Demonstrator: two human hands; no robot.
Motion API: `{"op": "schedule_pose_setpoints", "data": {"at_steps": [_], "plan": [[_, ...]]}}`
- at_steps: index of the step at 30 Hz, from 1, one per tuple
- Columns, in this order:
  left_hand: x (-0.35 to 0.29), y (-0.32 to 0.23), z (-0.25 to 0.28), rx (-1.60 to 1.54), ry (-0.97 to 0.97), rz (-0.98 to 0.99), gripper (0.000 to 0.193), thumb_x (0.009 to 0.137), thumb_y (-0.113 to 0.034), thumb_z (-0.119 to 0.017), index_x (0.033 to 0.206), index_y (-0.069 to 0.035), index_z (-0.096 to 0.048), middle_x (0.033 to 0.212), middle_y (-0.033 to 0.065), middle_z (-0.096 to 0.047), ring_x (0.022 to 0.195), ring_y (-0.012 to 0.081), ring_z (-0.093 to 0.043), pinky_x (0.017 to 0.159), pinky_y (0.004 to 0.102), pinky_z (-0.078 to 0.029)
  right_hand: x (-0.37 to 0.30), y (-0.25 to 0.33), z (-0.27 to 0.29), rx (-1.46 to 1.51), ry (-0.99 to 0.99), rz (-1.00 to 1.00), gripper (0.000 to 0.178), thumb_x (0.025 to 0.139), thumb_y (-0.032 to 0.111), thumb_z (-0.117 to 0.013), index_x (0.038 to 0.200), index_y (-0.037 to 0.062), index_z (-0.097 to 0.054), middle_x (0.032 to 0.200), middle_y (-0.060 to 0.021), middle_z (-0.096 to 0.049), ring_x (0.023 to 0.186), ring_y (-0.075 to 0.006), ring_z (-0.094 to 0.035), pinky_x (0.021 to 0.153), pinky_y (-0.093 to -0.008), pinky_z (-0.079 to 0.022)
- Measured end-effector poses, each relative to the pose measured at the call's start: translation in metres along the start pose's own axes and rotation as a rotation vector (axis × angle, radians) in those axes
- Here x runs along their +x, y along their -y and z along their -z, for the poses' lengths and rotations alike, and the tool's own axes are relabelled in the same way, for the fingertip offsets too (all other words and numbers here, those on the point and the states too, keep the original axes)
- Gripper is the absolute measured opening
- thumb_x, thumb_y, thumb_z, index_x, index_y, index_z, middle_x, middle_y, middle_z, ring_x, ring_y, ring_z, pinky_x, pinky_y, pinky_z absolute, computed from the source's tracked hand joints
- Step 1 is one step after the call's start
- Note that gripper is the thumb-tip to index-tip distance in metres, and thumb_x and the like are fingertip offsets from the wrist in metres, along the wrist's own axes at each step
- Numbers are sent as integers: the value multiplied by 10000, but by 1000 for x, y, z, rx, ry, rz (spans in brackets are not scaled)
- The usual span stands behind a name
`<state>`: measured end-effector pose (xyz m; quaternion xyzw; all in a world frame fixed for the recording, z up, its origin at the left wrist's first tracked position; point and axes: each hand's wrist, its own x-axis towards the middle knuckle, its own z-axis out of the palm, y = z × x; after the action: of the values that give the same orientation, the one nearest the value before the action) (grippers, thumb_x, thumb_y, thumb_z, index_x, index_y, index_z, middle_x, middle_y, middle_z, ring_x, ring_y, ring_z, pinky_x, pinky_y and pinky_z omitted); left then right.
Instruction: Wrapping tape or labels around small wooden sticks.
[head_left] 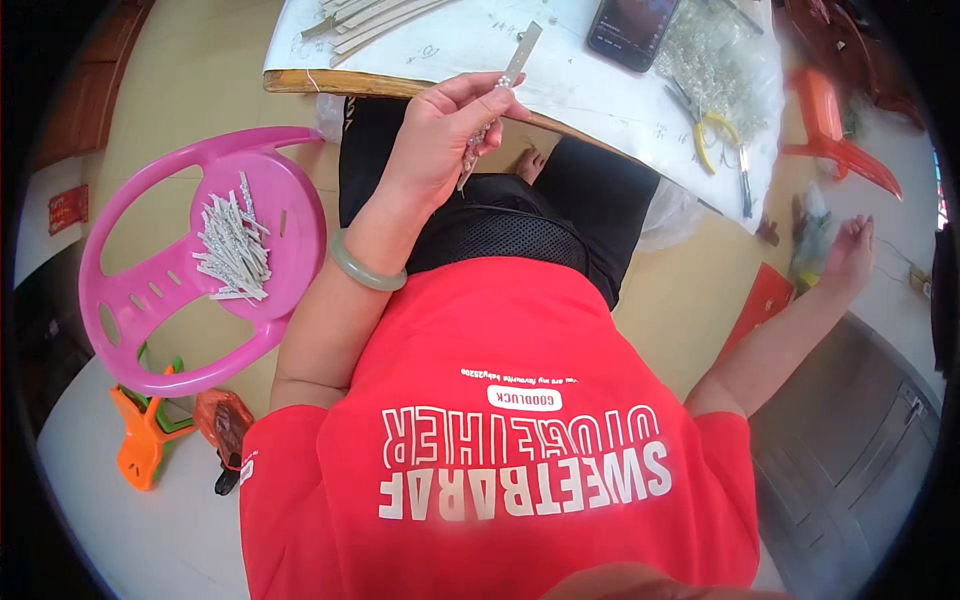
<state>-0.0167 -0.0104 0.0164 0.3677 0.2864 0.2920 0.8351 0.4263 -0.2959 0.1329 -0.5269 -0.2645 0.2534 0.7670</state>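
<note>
Dark rectangular phone [632, 30] with lit screen, lying flat on white worktop [590, 95] near far edge. Clear plastic bag [722, 62] of small silvery parts just right of phone, on same worktop. Small red rectangular label [67, 208] with pale markings at far left, on a surface too blurred to identify.
</note>
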Motion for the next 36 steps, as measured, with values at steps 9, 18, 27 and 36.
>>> {"op": "schedule_pose_setpoints", "data": {"at_steps": [9,18,27,36], "plan": [[-1,3,0,174,-12,-95,233,971,-135,-577,1145,3,-647,870,81,-698,572,56,-493,486,147,-340,7,-11,-6,-346,-322,87,265,977,123,-599,1177,-50,-593,955,-114,-670,787,-144,-605,741,-227,-523],[-1,6,-6,181,-32,-74,123,950,-92,-577,1017,-13,-643,848,80,-705,579,51,-507,502,159,-376,-42,-96,-189,-658,9,-83,157,984,83,-546,1058,-14,-646,817,-83,-651,677,-110,-563,625,-213,-476],[-5,12,-5,376,-105,-195,90,912,-39,-614,990,-6,-646,834,70,-710,603,52,-537,545,156,-441,-92,-175,-288,-505,382,-113,62,884,30,-644,915,3,-692,769,-34,-626,623,-92,-527,584,-204,-440],[-7,13,-8,396,-89,-180,96,883,-23,-650,978,-10,-655,824,49,-707,621,51,-564,563,154,-464,-106,-179,-294,-653,393,-69,67,852,10,-682,913,18,-707,842,-22,-651,679,-80,-543,661,-201,-454]]}}
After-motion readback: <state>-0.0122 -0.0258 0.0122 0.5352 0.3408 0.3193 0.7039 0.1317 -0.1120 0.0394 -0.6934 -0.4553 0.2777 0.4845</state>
